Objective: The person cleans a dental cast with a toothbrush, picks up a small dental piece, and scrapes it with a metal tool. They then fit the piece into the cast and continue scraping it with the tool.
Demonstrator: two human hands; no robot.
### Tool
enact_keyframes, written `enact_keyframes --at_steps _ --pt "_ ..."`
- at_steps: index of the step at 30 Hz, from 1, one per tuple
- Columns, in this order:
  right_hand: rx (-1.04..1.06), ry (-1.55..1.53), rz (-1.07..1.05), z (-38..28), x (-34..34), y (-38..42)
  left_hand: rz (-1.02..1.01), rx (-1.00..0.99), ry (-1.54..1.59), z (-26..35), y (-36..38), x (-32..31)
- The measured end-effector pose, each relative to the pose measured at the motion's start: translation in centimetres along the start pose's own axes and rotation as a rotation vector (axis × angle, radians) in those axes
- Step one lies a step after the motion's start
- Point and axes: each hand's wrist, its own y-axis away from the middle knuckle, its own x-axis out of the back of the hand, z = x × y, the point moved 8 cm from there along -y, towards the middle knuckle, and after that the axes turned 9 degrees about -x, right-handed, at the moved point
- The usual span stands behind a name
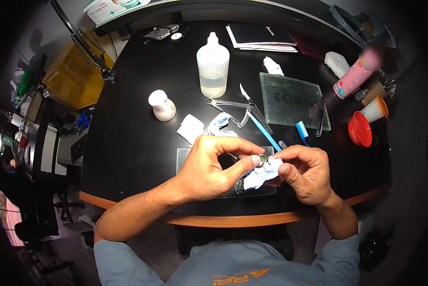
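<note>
Between the thumb and forefinger of my left hand [211, 169] is a small hollow metal piece like a dental crown [262, 158]. My right hand [307, 172] pinches a pale blue-white dental cast [262, 175] just below it. The crown sits right at the upper edge of the cast, and both hands meet there. Underneath lies a glass plate [184, 155], partly covered by my left hand. Beyond my fingers are another blue-white dental cast [219, 124], a folded white tissue [191, 128], a metal caliper [242, 117] and a thin blue handle [265, 133].
A clear squeeze bottle [213, 71] and a small white-capped bottle [163, 107] stand further back. To the right lie a glass slab [290, 102] and a toothbrush [302, 129]. Red [360, 129] and orange-rimmed cups [376, 109] and a pink bottle [352, 78] are at far right.
</note>
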Motion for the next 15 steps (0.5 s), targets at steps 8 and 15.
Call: enact_keyframes --at_steps 8,15 --pt "-0.016 -0.001 -0.008 0.04 -0.11 0.05 -0.006 0.046 0.025 -0.14 0.13 -0.05" --pt "-0.004 0.010 0.002 -0.15 -0.16 0.03 -0.005 0.032 0.003 -0.01 0.12 -0.04"
